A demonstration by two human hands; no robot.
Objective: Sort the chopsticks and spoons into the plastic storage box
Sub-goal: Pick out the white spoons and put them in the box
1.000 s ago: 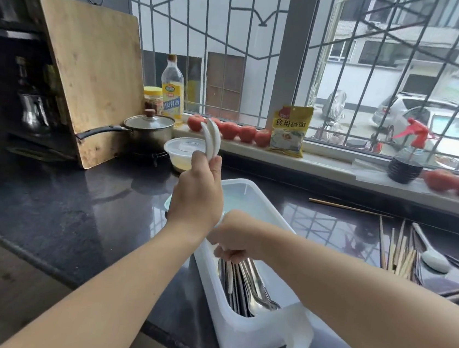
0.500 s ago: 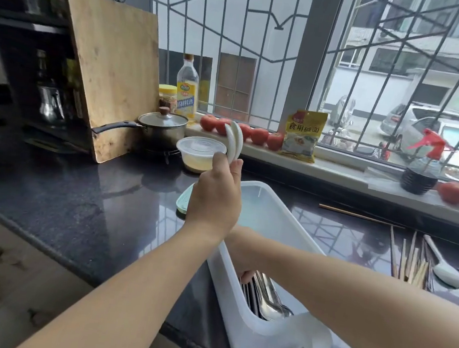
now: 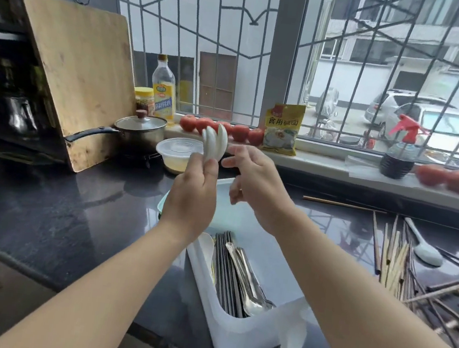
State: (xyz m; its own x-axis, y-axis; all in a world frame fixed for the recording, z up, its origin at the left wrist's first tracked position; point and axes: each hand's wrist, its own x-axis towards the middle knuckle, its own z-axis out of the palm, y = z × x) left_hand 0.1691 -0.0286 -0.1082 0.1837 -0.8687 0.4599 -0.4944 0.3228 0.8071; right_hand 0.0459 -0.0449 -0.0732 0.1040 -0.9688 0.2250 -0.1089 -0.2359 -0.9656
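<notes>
My left hand [image 3: 191, 198] holds a bunch of white spoons [image 3: 214, 143] upright above the far end of the white plastic storage box [image 3: 243, 344]. Close beside them on the right my right hand [image 3: 256, 182] hovers with loosely spread fingers, holding nothing. Inside the box lie dark chopsticks [image 3: 223, 270], metal spoons [image 3: 247, 281] and a white spoon [image 3: 206, 250] along the left wall. To the right on the dark counter lies a loose pile of chopsticks [image 3: 401, 265] with one more white spoon [image 3: 425, 250].
A lidded pot [image 3: 142, 129] and a clear plastic tub [image 3: 177, 153] stand behind the box. A wooden cutting board [image 3: 79, 76] leans at the left. Tomatoes [image 3: 222, 128], a yellow packet [image 3: 283, 128] and a spray bottle [image 3: 399, 153] line the window sill.
My right hand has come up out of the box and now hovers beside the spoons. My left hand still holds the spoons at about the same place.
</notes>
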